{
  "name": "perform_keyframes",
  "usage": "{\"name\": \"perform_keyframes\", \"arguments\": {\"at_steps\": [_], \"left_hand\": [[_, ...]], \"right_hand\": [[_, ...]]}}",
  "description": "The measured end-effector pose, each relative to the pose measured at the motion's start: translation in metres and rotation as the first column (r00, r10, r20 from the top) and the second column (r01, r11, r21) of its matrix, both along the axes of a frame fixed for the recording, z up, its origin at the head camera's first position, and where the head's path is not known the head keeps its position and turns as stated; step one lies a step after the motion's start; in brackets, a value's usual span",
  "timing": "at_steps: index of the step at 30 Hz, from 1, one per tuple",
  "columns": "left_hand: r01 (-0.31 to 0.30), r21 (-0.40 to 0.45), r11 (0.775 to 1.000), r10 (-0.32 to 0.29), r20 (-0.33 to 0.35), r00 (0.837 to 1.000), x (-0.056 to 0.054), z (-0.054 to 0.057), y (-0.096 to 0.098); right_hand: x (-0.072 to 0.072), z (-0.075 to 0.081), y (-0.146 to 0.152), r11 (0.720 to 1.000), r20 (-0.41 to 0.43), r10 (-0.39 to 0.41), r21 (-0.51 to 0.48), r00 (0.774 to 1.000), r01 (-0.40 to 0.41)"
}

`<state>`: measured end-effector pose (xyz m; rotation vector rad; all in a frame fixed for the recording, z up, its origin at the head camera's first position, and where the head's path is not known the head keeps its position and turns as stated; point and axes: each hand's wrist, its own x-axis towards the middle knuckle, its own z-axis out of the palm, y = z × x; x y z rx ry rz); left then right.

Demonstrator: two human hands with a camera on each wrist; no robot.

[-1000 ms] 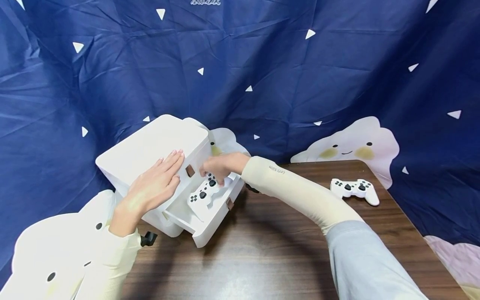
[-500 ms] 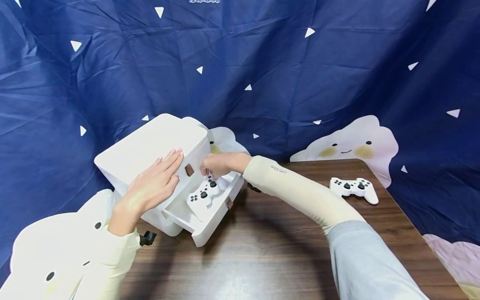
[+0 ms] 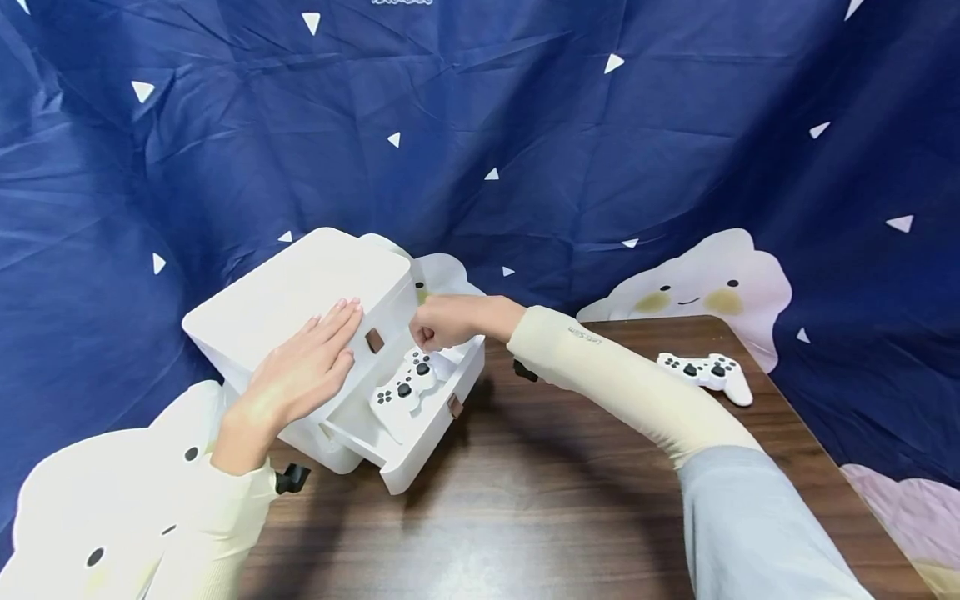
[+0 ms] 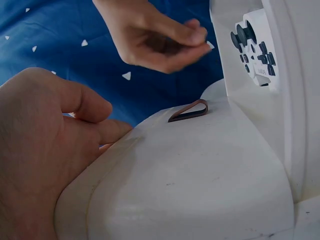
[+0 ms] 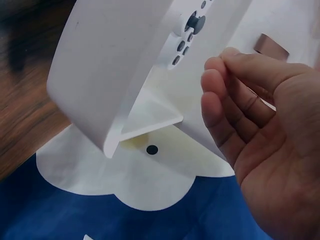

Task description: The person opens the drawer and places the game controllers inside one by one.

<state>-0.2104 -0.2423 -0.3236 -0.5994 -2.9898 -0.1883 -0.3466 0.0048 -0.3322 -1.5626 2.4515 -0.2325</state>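
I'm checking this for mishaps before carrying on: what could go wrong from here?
Closing the open lower drawer now could pinch the fingers of the right hand, close to it. A hard push might slide the white gamepad inside. The second gamepad lies near the edge of the table, so the right cream sleeve could nudge it off.

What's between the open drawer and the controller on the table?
The head view shows the right arm's cream sleeve, a small black piece and brown tabletop.
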Motion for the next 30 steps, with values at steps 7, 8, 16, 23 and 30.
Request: {"name": "perform_keyframes", "arguments": {"at_steps": [7, 8, 16, 23, 30], "left_hand": [[0.004, 0.003, 1.0, -0.004, 0.007, 1.0, 0.001, 0.002, 0.001], [0.005, 0.004, 1.0, -0.005, 0.008, 1.0, 0.002, 0.002, 0.001], [0.011, 0.008, 1.0, -0.012, 0.001, 1.0, 0.002, 0.002, 0.001], [0.009, -0.001, 1.0, -0.009, -0.008, 1.0, 0.004, 0.003, -0.002], [0.017, -0.003, 1.0, -0.017, -0.007, 1.0, 0.003, 0.002, 0.0]], "right_hand": [[0.01, 0.004, 0.027, 0.999, 0.03, -0.029, -0.031, 0.999, 0.03], [0.012, 0.004, 0.031, 0.999, 0.026, -0.031, -0.038, 0.999, 0.032], [0.028, -0.006, 0.064, 0.988, 0.066, -0.037, -0.15, 0.997, 0.047], [0.042, -0.042, 0.084, 0.967, 0.117, -0.07, -0.237, 0.991, 0.096], [0.06, -0.093, 0.095, 0.921, 0.306, -0.14, -0.308, 0.942, 0.237]]}}
